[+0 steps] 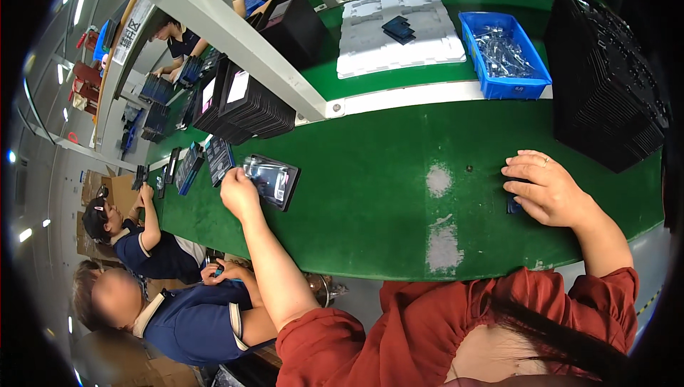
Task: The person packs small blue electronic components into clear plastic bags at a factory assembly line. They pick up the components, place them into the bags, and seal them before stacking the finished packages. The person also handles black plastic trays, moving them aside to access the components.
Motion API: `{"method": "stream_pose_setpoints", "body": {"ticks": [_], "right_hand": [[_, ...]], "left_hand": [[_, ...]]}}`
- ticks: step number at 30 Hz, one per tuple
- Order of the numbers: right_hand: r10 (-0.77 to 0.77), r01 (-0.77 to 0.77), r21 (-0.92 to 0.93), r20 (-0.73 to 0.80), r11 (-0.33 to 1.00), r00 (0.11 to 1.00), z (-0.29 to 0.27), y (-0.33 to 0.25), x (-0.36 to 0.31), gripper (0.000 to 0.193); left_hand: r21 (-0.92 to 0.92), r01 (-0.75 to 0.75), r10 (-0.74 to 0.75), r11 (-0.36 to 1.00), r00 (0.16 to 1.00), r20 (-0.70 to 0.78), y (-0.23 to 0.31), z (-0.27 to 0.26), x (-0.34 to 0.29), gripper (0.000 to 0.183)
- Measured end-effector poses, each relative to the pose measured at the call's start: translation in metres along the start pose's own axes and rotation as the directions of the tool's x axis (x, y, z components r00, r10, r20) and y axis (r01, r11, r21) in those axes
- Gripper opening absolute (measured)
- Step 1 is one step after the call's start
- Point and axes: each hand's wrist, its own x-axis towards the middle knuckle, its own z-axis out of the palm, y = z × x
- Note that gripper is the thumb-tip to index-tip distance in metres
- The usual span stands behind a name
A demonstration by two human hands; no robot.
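Observation:
Out to the left, my left hand (240,191) is closed on the near-left edge of a flat black-framed panel (273,180) with a shiny, clear-looking face. The panel lies at or just above the green tabletop; the exact contact cannot be made out. Over at the right, my right hand (545,191) rests low on the table with its fingers bent over a small dark blue flat piece (513,206). Most of that piece is hidden under the fingers. Beyond the panel, dark boxed items (219,160) lie on the table.
Tall stacks of black trays stand at the right (605,81) and back left (253,106). A blue bin (516,90) of small clear and metallic parts sits behind a white rail, beside a white foam tray (399,59) bearing dark cards. A slanted post (235,38) and co-workers (199,323) are leftward.

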Motion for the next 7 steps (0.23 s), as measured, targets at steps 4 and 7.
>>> {"method": "stream_pose_setpoints", "body": {"ticks": [4,7], "right_hand": [[-0.005,0.012,0.090,-0.074,0.996,0.997,-0.001,0.006,-0.003,0.023],[0.159,-0.136,0.302,-0.055,0.944,0.986,0.003,-0.002,-0.006,0.023]], "left_hand": [[-0.178,-0.086,0.030,0.980,0.956,-0.293,0.033,-0.055,-0.009,0.021],[-0.428,-0.166,0.051,0.888,0.962,-0.267,0.095,-0.073,-0.021,0.019]]}}
